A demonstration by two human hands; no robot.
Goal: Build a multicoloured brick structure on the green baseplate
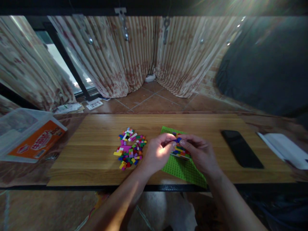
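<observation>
Both hands meet above a green studded baseplate [185,171]. Thumb and fingers of my left hand [161,149] pinch a small blue toy brick [177,140] from the left. My right hand [198,150] pinches the same blue brick from the right; whether it is one piece or two I cannot tell. Just under the fingertips, a multicoloured brick build [179,151] stands on the baseplate, partly hidden by the hands. Left of my left hand lies a loose pile of toy bricks [130,149] in pink, yellow, green, white, blue and other colours.
The wooden board [96,144] forms the work surface. A black phone [242,149] lies at right, with a white object [286,149] beyond it. A clear plastic box [26,134] with an orange label stands at left. Patterned curtains [134,57] hang behind.
</observation>
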